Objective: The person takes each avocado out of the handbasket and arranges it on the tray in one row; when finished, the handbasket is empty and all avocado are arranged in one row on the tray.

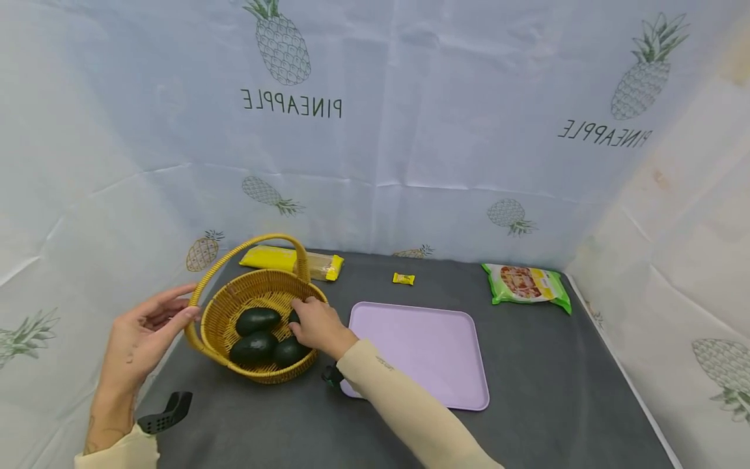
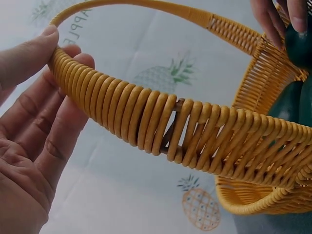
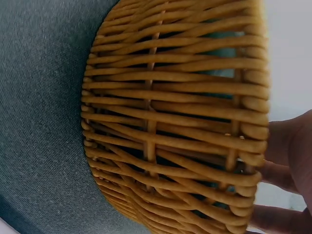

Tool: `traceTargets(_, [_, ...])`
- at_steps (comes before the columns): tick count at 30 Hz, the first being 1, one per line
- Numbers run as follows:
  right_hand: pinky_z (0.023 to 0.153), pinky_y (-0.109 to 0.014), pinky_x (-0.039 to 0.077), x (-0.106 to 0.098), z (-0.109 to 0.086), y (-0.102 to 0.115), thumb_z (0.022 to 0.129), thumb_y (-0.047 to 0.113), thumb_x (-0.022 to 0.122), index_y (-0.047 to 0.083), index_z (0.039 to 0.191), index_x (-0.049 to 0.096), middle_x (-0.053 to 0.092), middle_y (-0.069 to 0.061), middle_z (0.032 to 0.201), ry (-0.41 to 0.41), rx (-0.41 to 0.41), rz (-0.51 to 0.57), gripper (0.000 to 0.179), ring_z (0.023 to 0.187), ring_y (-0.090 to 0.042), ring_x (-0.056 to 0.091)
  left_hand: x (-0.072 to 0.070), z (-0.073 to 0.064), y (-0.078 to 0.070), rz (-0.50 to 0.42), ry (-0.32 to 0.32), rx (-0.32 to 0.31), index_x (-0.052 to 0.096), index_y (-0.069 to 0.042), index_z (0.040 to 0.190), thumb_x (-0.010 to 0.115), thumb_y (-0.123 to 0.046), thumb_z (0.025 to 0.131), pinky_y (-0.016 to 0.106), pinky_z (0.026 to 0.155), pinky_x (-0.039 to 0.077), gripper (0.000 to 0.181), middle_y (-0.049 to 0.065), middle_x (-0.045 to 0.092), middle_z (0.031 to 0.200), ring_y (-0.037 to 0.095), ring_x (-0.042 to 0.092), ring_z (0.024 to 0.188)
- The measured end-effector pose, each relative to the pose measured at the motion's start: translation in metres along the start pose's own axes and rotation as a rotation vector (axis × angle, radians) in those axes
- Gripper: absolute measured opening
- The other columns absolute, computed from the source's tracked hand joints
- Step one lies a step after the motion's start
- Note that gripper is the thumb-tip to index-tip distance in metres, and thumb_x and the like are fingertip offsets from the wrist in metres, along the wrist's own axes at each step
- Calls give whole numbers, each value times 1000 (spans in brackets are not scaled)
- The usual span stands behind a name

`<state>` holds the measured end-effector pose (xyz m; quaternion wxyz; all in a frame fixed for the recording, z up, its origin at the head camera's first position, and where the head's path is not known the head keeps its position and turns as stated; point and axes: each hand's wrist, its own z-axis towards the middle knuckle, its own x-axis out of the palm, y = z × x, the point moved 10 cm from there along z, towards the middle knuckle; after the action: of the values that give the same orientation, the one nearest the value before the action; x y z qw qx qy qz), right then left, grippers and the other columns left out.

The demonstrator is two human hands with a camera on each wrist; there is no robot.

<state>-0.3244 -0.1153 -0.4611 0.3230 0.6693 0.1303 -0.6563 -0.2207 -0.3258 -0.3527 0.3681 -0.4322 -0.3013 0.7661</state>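
Observation:
A yellow wicker basket (image 1: 275, 376) stands at the left of the dark table with several dark green avocados (image 1: 254, 348) inside. My left hand (image 1: 146, 332) holds its arched handle (image 2: 122, 109) on the left side, thumb on one face and fingers behind. Over the right rim, my right hand (image 1: 319, 326) reaches into the basket. Its fingers are curled about one avocado (image 2: 298, 46), which the hand mostly covers in the head view. From the right wrist, the woven basket wall (image 3: 170, 117) hides the avocados, and part of that hand shows past the rim.
A lilac tray (image 1: 422, 352) lies right of the basket, under the right forearm. Behind are a yellow pack of noodles (image 1: 293, 260) and a small yellow packet (image 1: 403, 279). A green-and-white food package (image 1: 527, 284) lies at the back right. Pineapple-print cloth (image 1: 410, 130) encloses the table.

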Motion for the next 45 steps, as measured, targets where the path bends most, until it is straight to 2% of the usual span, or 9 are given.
traceTargets(5, [73,-31,59,6,7,1,100,31,65,21,137,63,67,-3,118,30,-9,-56,38,96,-17,68,0,1,2,-34,34,-12,63,-1,135,71,2,93,13,70,55,43,-16,73,97,2,71,81])
traceTargets(11, [67,-27,55,9,15,3,100,30,67,22,137,61,64,-4,117,81,-30,-74,39,91,-16,64,1,3,4,-115,67,-21,62,2,134,69,5,92,16,70,56,43,-11,76,98,5,72,80])
traceTargets(17, [70,-26,54,15,17,-1,97,32,70,22,141,59,59,-5,125,143,-2,-68,46,89,-15,64,4,1,6,-155,91,-22,61,4,135,68,6,93,17,70,57,42,-6,76,98,6,73,82])
traceTargets(24, [74,-26,54,20,17,-4,97,32,71,21,143,57,53,-5,137,202,46,-29,49,88,-16,66,4,-1,9,-53,92,-39,61,-1,137,68,1,95,15,72,56,43,-10,76,99,5,72,82])
traceTargets(28, [72,-26,53,22,17,-2,97,30,70,22,145,54,53,-8,138,223,51,-12,51,89,-17,66,3,-1,10,-70,96,-48,61,-1,137,68,1,95,15,72,56,43,-10,76,100,5,72,82])
traceTargets(33, [64,-26,50,22,18,-1,97,29,70,22,145,52,54,-10,134,232,61,2,51,81,-17,64,2,0,9,-96,96,-48,61,0,137,68,3,95,16,72,57,43,-12,75,99,6,72,82])
traceTargets(39, [59,-26,50,22,20,-1,97,30,70,23,143,52,52,-13,137,250,86,-29,50,78,-18,65,1,2,5,-51,90,-37,61,0,136,68,0,95,16,71,57,42,-12,75,97,6,72,81])
traceTargets(41, [61,-27,51,21,21,-2,97,30,71,23,143,52,52,-14,137,255,91,-30,51,81,-20,66,1,2,4,-30,87,-33,62,0,136,69,-1,95,16,71,57,42,-13,75,97,6,72,80])
traceTargets(45, [71,-31,55,22,20,-3,96,29,72,25,144,52,56,-11,135,257,94,3,52,99,-23,67,2,3,3,-13,84,-27,62,-1,136,69,-2,95,17,69,57,42,-13,75,96,6,72,79])
